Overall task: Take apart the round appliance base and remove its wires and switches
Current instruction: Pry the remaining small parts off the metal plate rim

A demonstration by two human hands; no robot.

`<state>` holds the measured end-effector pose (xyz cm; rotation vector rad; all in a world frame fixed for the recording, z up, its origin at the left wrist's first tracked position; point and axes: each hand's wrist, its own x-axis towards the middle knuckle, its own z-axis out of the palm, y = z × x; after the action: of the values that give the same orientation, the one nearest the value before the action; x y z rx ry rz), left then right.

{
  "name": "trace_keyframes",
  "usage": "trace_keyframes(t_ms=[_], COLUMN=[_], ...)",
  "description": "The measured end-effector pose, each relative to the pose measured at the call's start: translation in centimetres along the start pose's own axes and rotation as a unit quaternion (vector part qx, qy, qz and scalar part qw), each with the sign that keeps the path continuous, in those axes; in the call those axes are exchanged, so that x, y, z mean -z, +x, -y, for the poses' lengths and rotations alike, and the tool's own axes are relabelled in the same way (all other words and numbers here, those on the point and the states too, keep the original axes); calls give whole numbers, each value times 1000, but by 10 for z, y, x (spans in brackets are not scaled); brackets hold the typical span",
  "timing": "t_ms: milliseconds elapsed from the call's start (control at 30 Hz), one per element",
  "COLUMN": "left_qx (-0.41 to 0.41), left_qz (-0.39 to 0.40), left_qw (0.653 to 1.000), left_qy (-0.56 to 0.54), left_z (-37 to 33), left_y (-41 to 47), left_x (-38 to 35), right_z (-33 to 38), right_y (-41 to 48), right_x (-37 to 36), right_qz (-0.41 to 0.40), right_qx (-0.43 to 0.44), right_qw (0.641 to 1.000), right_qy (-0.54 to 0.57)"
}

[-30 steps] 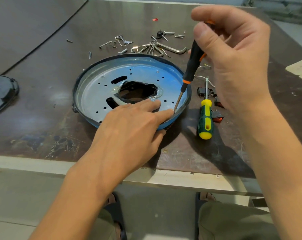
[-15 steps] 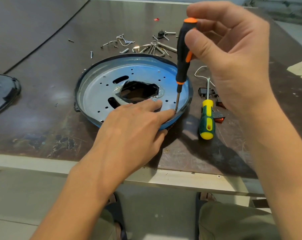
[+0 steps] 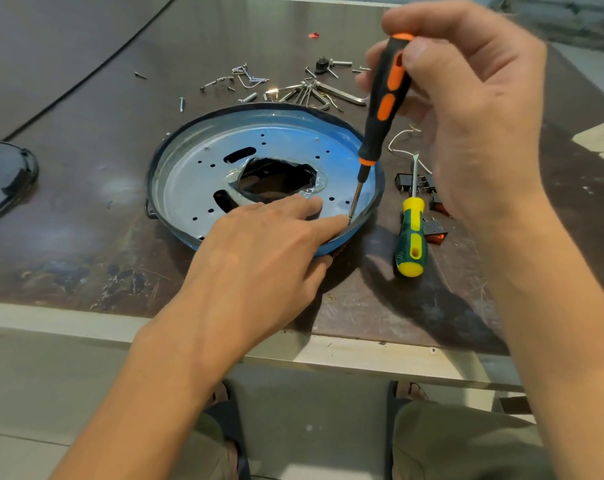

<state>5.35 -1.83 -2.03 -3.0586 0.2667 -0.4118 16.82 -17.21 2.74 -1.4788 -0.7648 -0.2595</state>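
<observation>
— Right grip [image 3: 473,116]: what's it doing?
— Pinching the orange-black screwdriver [image 3: 380,109] near its cap, tip down at the near rim of the round base [image 3: 189,181]. Left grip [image 3: 259,258] lies flat, fingers straight, steadying it on the desk [image 3: 85,202].
— Which step?
— Freeing a rim fastener, I'd judge. Next: seat the tip squarely, then twist without slipping.

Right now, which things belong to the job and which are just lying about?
In use: round blue metal base; black-and-orange screwdriver, gripped by right hand; left hand resting on it.
Lying about: green-and-yellow screwdriver; loose screws; hex keys; black rocker switches.
</observation>
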Motion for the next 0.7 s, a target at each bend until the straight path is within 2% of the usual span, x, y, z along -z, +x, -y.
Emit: trace_keyframes(t_ms=[167, 333, 500, 700], left_qx=[2, 2, 1, -7], left_qz=[1, 8, 8, 3], left_qw=[1000, 1000, 1000, 1000], left_qy=[3, -3, -8, -8], left_z=[0, -1, 0, 0], left_y=[0, 0, 0, 1], left_x=[0, 1, 0, -1], right_z=[-1, -2, -1, -2], right_y=[1, 0, 0, -2], right_x=[-3, -1, -4, -6], right_qz=[3, 16, 22, 31], right_qx=[25, -6, 28, 14], right_qw=[999, 1000, 998, 999], right_qy=[-41, 17, -45, -3])
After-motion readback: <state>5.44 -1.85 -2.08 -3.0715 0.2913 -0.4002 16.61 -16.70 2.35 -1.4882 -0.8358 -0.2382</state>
